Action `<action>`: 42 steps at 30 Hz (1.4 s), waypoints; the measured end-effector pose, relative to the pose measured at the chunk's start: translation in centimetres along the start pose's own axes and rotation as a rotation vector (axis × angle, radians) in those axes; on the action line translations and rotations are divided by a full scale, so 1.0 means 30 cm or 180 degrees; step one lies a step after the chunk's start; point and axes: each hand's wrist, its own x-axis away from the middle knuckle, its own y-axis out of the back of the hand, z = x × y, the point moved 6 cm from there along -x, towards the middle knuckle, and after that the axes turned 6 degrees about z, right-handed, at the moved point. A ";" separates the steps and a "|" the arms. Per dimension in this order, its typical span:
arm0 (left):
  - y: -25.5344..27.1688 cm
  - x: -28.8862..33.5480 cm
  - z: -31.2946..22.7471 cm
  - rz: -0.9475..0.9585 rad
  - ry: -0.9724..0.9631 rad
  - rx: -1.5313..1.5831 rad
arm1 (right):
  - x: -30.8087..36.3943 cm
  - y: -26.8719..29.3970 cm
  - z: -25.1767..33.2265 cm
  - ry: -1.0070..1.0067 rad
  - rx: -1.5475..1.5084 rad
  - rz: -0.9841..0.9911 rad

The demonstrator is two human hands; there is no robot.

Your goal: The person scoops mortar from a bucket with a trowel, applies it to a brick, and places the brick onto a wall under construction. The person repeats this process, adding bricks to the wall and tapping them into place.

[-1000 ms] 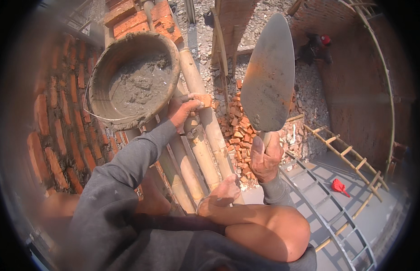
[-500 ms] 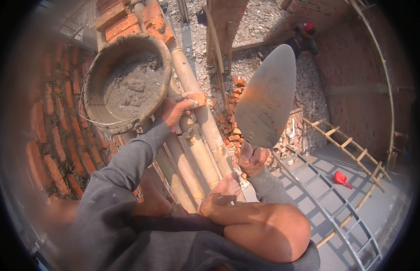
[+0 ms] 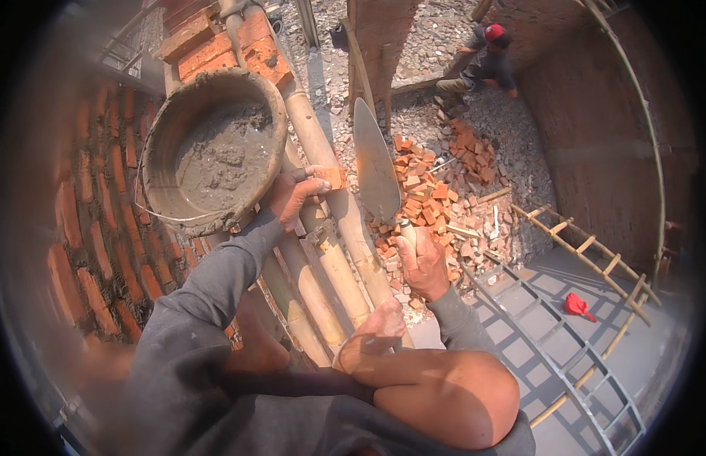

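Observation:
My left hand (image 3: 293, 196) is closed on a small orange brick piece (image 3: 331, 178), just above the bamboo poles (image 3: 326, 235). Close beside it, on the left, a bucket (image 3: 151, 178) with a thin wire handle holds wet grey mortar (image 3: 224, 159). In my right hand (image 3: 425, 262) is the handle of a trowel (image 3: 377, 163). Its long blade points up and away, turned partly edge-on, with greyish smears on the metal. Part of the brick piece is hidden by my fingers.
Whole bricks (image 3: 205, 55) lie on the poles beyond the bucket. A mortared brick wall (image 3: 102, 235) runs along the left. Far below on the right are a brick heap (image 3: 429, 190), a metal ladder (image 3: 554, 334), a bamboo ladder (image 3: 588, 243) and a person in a red cap (image 3: 489, 64).
My right hand has turned the trowel, so its blade now shows narrower and farther left. The left hand keeps its grip on the brick piece. The person below has come further into view.

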 end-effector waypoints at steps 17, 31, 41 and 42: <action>0.034 -0.021 0.032 -0.0511 -0.0114 -0.0070 | -0.078 0.101 0.111 0.0306 0.0056 -0.0206; 0.020 -0.013 0.017 -0.0435 -0.0149 -0.0038 | -0.092 0.036 0.059 -0.0230 0.0400 0.0221; 0.013 -0.012 0.007 -0.0213 -0.0104 -0.0086 | -0.060 0.031 0.054 -0.0565 0.0613 0.0624; 0.010 -0.007 0.005 -0.0174 -0.0191 -0.0025 | -0.063 0.048 0.075 -0.0275 0.0185 0.0243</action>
